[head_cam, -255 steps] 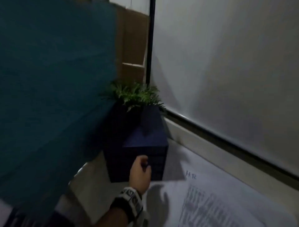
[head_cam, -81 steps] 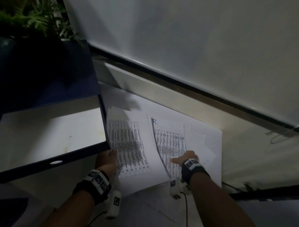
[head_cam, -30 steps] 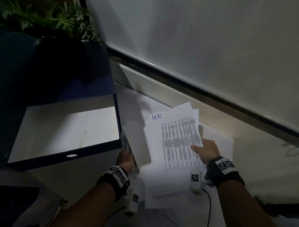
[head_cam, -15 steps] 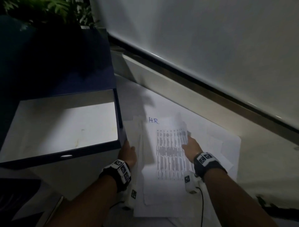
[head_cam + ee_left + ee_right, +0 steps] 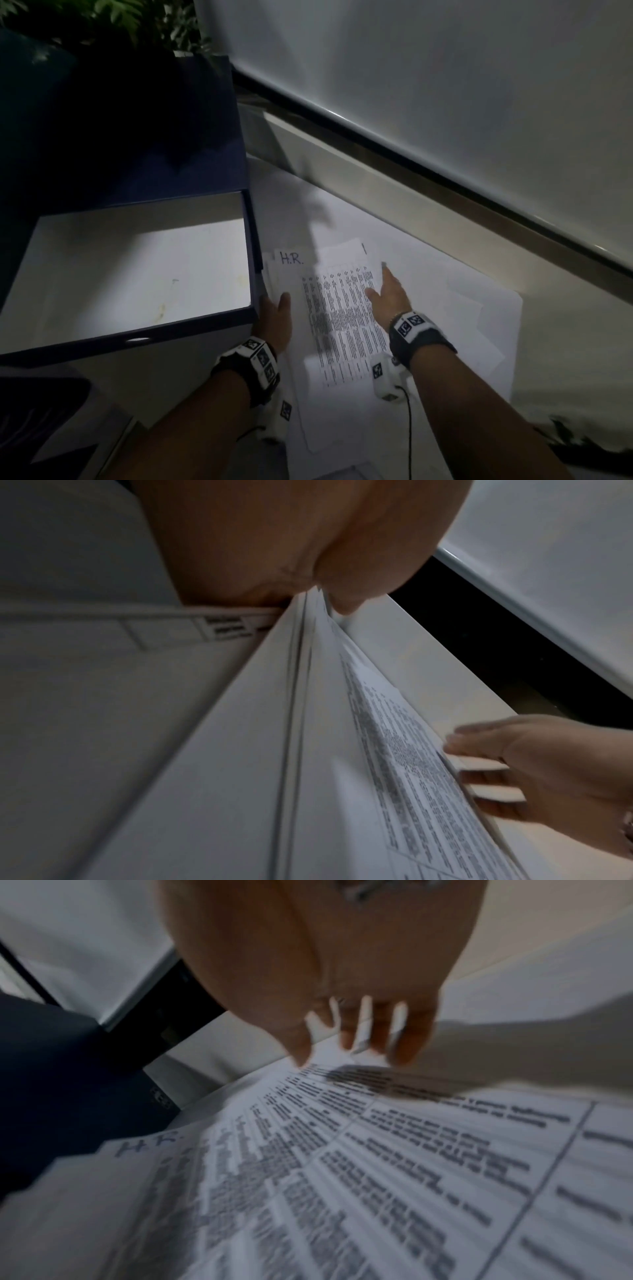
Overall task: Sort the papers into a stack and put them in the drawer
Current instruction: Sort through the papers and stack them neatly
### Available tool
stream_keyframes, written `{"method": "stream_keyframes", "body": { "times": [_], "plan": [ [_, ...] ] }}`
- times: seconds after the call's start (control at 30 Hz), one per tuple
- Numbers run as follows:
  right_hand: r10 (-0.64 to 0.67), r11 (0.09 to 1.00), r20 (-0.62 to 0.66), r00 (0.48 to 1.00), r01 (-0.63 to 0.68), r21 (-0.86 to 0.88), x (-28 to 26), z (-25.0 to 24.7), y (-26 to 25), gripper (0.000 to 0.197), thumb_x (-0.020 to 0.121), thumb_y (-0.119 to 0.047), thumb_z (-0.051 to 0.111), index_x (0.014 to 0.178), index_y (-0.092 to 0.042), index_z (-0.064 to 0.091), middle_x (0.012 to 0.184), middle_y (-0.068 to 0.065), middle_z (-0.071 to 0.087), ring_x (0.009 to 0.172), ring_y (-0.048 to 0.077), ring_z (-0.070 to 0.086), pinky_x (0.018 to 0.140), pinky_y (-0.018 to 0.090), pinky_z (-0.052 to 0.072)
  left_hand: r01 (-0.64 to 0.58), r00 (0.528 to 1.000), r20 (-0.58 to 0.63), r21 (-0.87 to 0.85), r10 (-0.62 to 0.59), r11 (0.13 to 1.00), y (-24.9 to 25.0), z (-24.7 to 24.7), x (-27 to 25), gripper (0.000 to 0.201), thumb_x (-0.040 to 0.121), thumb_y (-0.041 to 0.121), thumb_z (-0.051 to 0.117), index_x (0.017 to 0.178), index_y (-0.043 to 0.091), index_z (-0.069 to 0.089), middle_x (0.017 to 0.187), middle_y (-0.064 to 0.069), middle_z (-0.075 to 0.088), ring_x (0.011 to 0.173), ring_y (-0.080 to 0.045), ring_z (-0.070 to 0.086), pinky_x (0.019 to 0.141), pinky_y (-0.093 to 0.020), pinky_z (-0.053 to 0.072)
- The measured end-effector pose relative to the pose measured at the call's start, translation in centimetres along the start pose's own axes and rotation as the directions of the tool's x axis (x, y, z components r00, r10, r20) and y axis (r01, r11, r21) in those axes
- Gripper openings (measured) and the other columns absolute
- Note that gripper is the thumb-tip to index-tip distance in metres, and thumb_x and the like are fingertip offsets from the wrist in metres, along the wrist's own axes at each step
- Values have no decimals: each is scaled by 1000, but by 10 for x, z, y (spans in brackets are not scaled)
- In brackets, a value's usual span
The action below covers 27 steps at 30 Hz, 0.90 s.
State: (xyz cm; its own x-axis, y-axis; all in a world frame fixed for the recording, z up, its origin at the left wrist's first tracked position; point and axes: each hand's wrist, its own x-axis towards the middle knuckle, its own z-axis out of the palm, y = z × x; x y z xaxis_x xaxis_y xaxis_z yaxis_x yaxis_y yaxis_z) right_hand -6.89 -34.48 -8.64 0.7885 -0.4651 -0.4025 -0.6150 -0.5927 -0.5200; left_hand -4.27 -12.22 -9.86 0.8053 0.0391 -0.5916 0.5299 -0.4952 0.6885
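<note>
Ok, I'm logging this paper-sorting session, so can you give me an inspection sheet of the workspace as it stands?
Surface: pale floor or desk, dimly lit; which one is unclear.
Job's things: printed papers gathered in a loose, uneven pile, top sheet marked "H.R."; more white sheets spread to its right. Drawer pulled open, white inside, no papers in it.
Clutter: nothing seen.
Hands: left hand grips the pile's left edge, thumb on top; right hand lies on the top sheet, fingers straight.
Cables: black lead from the right wrist camera runs along the arm.
Surroundings: dark blue cabinet, green plant behind it, white wall panel.
</note>
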Motion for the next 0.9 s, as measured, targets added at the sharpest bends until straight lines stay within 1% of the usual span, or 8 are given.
{"method": "stream_keyframes", "body": {
  "times": [0.1,0.23,0.37,0.47,0.57,0.67,0.8,0.9],
  "plan": [
    [168,973,-123,978,-184,-139,-12,7,2,58,98,-19,51,150,-6,29,151,15,39,138,34,38,112,38,32,-7,1000,12,-38,8,999,5,4,-3,49,99,39,42,130,3,31,134,-21,52,117,-36,54,88,-30,38],
    [100,993,-82,992,-105,-49,-29,27,7,54,98,-15,51,149,-6,35,151,13,40,138,30,39,112,34,33,-84,996,39,10,84,996,6,8,-15,49,98,22,47,138,5,25,136,-17,51,118,-34,55,90,-26,38],
    [148,960,-86,985,-122,253,-40,21,23,73,93,-22,65,154,-12,26,157,6,35,139,27,42,114,41,36,-145,989,-4,15,145,989,9,-3,-27,49,96,9,45,141,15,29,134,-14,54,110,-28,57,86,-27,40],
    [77,893,-85,993,-31,449,-54,4,36,91,76,-39,82,149,-23,32,145,-8,45,132,23,48,108,43,41,-247,969,-21,-76,246,966,17,-11,-46,53,97,17,49,145,24,30,143,-7,47,126,-27,50,99,-31,40],
    [-26,806,-92,995,76,587,-71,-24,35,80,61,-50,88,131,-36,51,131,-9,62,123,21,58,104,53,46,-507,860,-68,-235,506,830,30,-23,-73,38,95,17,55,130,28,45,123,7,61,115,-16,59,103,-35,45],
    [-88,688,-221,971,220,691,-87,-64,11,40,77,-18,82,115,-15,68,110,1,75,104,20,71,95,53,53,-639,755,-148,-379,638,669,61,-34,-102,35,96,8,53,128,21,48,116,15,64,111,-6,62,102,-35,49],
    [-152,676,-568,809,504,537,-109,-104,-30,24,79,-17,81,100,-7,73,95,8,76,92,25,73,84,42,60,-803,585,-287,-342,759,489,110,-44,-135,45,95,-1,49,113,41,44,106,38,61,104,13,58,91,-12,47],
    [-167,613,-653,738,597,518,-126,-111,-47,25,80,-5,79,100,-19,72,95,-11,73,91,-1,71,82,16,56,-827,536,-358,-406,764,390,124,-46,-142,49,96,-3,47,115,42,42,109,36,60,106,11,57,90,-9,42]
  ]
}}
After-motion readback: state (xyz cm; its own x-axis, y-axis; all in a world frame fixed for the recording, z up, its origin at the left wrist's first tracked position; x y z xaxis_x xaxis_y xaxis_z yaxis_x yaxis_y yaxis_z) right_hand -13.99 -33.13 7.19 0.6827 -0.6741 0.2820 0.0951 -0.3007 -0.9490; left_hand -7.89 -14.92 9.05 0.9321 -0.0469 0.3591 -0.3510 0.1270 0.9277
